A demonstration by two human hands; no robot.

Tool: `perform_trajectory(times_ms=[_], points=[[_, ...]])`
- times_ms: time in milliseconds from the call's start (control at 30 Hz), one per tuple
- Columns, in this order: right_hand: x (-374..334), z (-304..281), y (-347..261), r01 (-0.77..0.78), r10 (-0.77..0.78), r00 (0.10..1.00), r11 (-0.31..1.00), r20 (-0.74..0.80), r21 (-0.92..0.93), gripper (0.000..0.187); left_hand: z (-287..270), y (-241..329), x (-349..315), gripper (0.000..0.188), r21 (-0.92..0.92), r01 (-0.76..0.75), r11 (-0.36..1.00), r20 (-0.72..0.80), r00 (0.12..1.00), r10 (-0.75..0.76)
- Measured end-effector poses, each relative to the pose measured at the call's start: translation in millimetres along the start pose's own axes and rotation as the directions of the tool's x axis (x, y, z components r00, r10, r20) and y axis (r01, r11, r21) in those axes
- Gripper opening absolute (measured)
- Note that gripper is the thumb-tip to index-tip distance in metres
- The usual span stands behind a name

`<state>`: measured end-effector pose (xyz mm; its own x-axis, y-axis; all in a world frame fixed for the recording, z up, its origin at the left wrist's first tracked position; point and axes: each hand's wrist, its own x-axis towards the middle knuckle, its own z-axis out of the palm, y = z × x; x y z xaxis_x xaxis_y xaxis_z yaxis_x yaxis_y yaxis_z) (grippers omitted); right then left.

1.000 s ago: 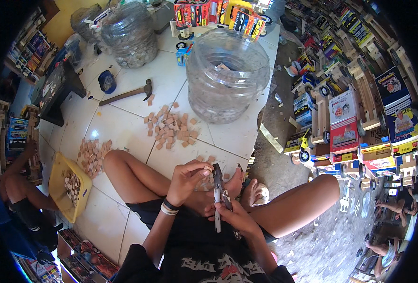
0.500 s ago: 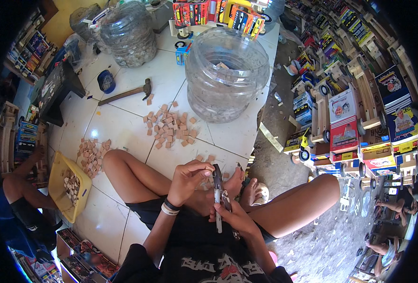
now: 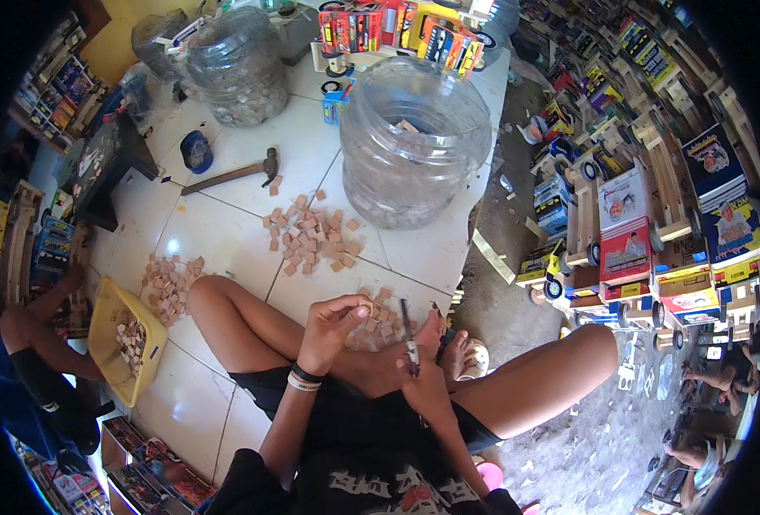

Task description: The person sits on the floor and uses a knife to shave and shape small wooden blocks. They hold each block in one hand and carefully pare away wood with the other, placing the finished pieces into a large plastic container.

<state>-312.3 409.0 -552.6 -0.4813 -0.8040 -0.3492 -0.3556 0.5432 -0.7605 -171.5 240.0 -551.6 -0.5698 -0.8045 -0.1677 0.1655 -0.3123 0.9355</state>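
Note:
My left hand [image 3: 333, 326] is raised over my crossed legs, thumb and fingertips pinched on a small wooden square [image 3: 368, 307]. Just to its right, my right hand [image 3: 427, 388] is closed round a plier-like tool [image 3: 407, 330], whose dark narrow head points up and away from me. The tool is seen nearly edge-on, so its jaws cannot be made out. Beyond my hands, beside my foot, lies a small group of wooden squares [image 3: 386, 320]. Farther off on the tiles is a larger heap of wooden squares [image 3: 307, 236].
A hammer [image 3: 234, 174] lies on the tiled floor [image 3: 234, 227] beyond the heap. A large clear plastic tub [image 3: 414, 184] stands to its right. At left are a yellow basin [image 3: 131, 390], another pile of squares [image 3: 171, 287] and a seated person [image 3: 41, 343]. Toy trucks [image 3: 586, 215] line the right.
My hands have drawn apart. The left moved slightly left with the wooden square, away from the tool's head, while the right turned the tool from showing two handles to nearly edge-on.

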Motion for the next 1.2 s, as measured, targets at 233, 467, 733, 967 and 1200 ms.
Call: perform_trajectory(times_ms=[233, 467, 733, 967, 1200], points=[[2.8, -40.0, 5.7, -0.259, 0.128, 0.931, 0.893, 0.343, 0.369, 0.046, -20.7, -28.0, 21.6, 0.039, -0.060, 0.140, 0.988, -0.348, 0.925, -0.153], [-24.7, -60.5, 5.0, -0.477, 0.067, 0.841, 0.563, 0.537, 0.675, 0.065, -36.9, -92.6, 27.8, 0.024, 0.483, 0.186, 0.856, -0.366, 0.931, 0.005], [-48.7, -61.2, -3.8, -0.384, 0.051, 0.884, 0.646, 0.465, 0.659, 0.066, -25.6, -94.7, 39.6, 0.026, 0.901, 0.045, 0.431, -0.171, 0.951, 0.258], [-31.1, -49.6, 10.1, -0.490, 0.184, 0.860, 0.563, 0.477, 0.666, 0.044, -41.6, -82.7, 51.4, 0.052, 0.959, 0.025, 0.281, -0.111, 0.949, 0.295], [-30.4, -47.4, 27.0, -0.471, 0.129, 0.881, 0.317, 0.455, 0.823, 0.067, -96.7, -64.3, 19.9, 0.041, 0.946, 0.075, 0.315, -0.143, 0.970, 0.198]])
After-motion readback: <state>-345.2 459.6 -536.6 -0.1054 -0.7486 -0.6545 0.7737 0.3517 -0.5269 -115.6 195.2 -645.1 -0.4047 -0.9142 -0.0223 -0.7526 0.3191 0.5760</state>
